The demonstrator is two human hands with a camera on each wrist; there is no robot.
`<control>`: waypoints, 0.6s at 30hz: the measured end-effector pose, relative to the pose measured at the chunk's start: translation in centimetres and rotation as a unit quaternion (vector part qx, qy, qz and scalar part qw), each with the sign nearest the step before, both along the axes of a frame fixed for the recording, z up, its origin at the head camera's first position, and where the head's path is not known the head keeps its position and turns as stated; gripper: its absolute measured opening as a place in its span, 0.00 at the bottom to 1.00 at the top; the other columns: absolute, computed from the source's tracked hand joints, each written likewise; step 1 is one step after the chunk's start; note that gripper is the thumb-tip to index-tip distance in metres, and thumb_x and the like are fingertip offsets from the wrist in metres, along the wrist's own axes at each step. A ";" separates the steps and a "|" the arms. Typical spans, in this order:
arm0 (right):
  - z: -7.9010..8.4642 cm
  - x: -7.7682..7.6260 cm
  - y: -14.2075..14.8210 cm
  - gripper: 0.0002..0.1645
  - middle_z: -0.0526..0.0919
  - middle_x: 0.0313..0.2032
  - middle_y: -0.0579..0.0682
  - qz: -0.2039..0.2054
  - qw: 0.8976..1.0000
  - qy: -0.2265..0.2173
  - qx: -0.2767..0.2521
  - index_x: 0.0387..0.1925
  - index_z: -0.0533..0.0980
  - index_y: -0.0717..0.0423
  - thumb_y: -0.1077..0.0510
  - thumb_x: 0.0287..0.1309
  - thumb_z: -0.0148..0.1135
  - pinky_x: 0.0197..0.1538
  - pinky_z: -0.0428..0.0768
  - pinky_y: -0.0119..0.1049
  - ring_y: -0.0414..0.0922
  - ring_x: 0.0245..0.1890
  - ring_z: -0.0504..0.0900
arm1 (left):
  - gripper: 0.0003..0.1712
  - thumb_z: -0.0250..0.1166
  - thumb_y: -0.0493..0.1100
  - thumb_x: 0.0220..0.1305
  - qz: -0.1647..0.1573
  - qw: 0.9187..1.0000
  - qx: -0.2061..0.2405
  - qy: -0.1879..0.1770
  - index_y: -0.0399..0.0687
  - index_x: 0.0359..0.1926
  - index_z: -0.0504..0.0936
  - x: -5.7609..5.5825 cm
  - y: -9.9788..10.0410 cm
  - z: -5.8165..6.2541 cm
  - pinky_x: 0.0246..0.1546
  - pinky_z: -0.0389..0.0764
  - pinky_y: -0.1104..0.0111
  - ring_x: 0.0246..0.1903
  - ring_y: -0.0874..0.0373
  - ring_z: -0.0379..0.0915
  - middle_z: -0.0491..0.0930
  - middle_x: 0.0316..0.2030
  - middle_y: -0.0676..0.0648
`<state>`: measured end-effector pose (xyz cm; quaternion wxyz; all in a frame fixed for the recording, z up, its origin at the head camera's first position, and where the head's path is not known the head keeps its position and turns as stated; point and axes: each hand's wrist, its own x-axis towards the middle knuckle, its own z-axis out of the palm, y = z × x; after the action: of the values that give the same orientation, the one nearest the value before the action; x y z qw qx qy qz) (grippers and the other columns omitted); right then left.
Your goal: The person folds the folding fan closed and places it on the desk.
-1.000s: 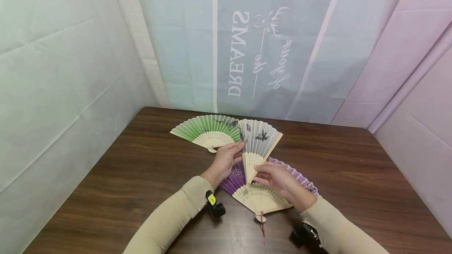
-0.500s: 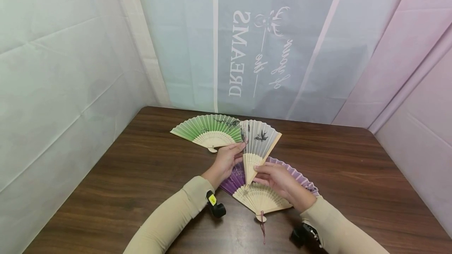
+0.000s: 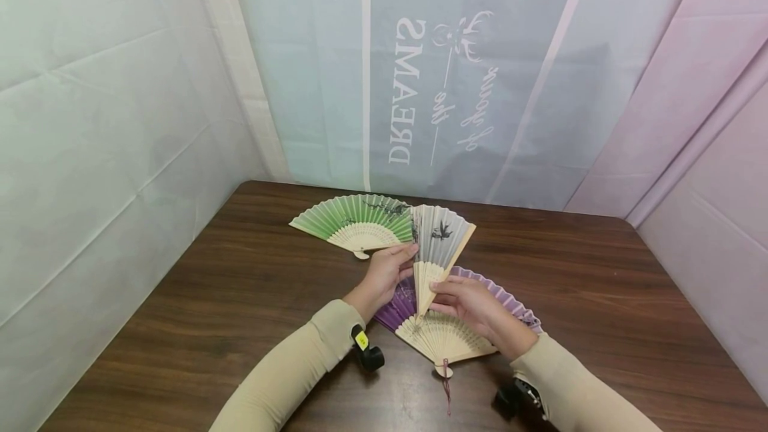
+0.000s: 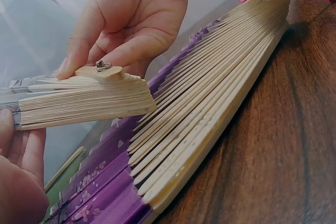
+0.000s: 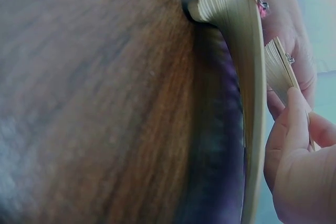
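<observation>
L hand (image 3: pixel 382 273) grips L side of gray fan (image 3: pixel 441 239); R hand (image 3: pixel 471 302) pinches its R edge nr pivot. Gray fan is partly spread, pivot end twd person, held above purple fan (image 3: pixel 459 339); contact btwn the two: can't tell. Purple fan lies spread on bench (image 3: pixel 240 299), w/ tassel (image 3: pixel 447 392) at pivot end. Green fan (image 3: pixel 354 222) lies spread beyond L hand, R end partly hidden behind gray fan in head view.
</observation>
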<state>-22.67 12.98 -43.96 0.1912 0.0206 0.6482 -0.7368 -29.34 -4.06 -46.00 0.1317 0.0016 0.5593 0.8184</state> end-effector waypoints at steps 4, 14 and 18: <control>0.0 0.0 0.0 0.09 0.85 0.35 0.46 0.004 1.000 0.000 0.001 0.47 0.74 0.63 0.64 0.69 0.55 0.49 0.87 0.31 0.39 0.39 0.85 | 0.23 0.63 0.40 0.70 -0.001 1.000 -0.011 -0.003 0.31 0.61 0.76 0.0 0.0 -0.1 0.39 0.85 0.78 0.37 0.65 0.77 0.82 0.38 0.55; 0.0 -0.1 0.1 0.08 0.85 0.34 0.45 0.021 1.000 0.002 -0.010 0.46 0.76 0.60 0.65 0.68 0.55 0.48 0.87 0.30 0.39 0.38 0.85 | 0.23 0.64 0.42 0.69 0.001 1.000 -0.028 -0.006 0.32 0.59 0.78 0.1 0.1 0.1 0.47 0.87 0.72 0.41 0.63 0.81 0.84 0.49 0.44; 0.1 -0.2 0.1 0.11 0.85 0.35 0.46 0.028 1.000 0.001 -0.011 0.50 0.75 0.63 0.64 0.68 0.55 0.49 0.87 0.31 0.39 0.39 0.85 | 0.23 0.64 0.42 0.69 -0.002 1.000 -0.027 -0.003 0.32 0.59 0.77 0.1 0.1 0.3 0.49 0.87 0.70 0.42 0.63 0.81 0.84 0.50 0.43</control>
<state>-22.85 13.08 -43.86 0.2108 -0.0004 0.6407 -0.7383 -29.24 -3.98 -45.74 0.1355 -0.0032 0.5808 0.8027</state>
